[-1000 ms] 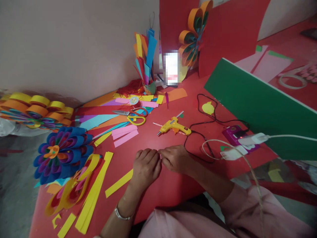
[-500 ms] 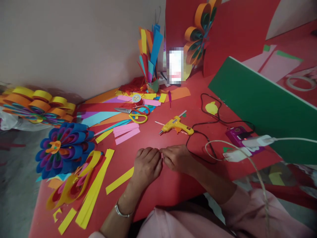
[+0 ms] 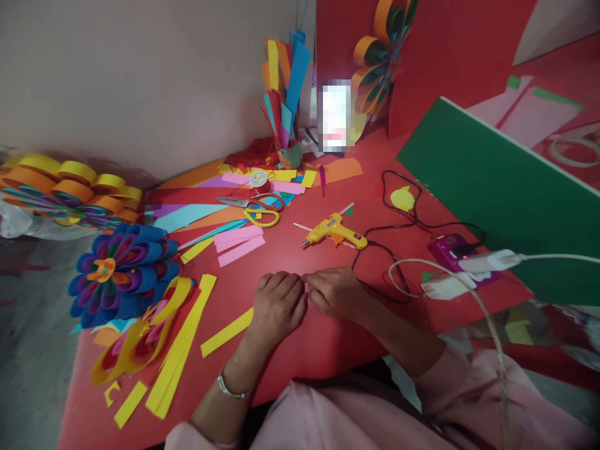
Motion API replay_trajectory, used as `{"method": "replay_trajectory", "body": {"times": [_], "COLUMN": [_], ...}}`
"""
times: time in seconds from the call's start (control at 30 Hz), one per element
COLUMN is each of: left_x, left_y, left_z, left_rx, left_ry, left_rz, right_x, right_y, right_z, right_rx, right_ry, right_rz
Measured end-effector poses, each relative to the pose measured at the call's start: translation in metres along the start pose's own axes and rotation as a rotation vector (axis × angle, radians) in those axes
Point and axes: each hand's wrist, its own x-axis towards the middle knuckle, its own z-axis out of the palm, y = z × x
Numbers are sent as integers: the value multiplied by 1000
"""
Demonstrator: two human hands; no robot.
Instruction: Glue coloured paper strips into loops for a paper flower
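My left hand and my right hand rest knuckles-up on the red table, fingertips meeting in a pinch on something small that I cannot make out. A yellow paper strip lies just left of my left hand. A yellow glue gun lies a little beyond my hands, its black cord looping to the right. Pink strips and scissors with yellow and red handles lie further back on the left.
Looped paper flowers and long yellow strips fill the left side. A cup of coloured strips stands at the wall. A green board leans at right, over a purple power strip with white plugs.
The view has drifted slightly; both hands stay together in the same pinch on the table, shifted a little away from me.
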Motion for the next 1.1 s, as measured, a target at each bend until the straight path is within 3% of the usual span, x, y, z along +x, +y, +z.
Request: {"method": "replay_trajectory", "body": {"times": [0.73, 1.1], "left_x": [0, -2], "left_y": [1, -1], "left_z": [-1, -1], "left_rx": [13, -14], "left_ry": [-23, -64], "left_rz": [-12, -23], "right_x": [-1, -1], "right_y": [0, 2], "right_z": [-2, 2], "right_rx": [43, 54], "right_ry": [-17, 108], "right_rz": [40, 126]}}
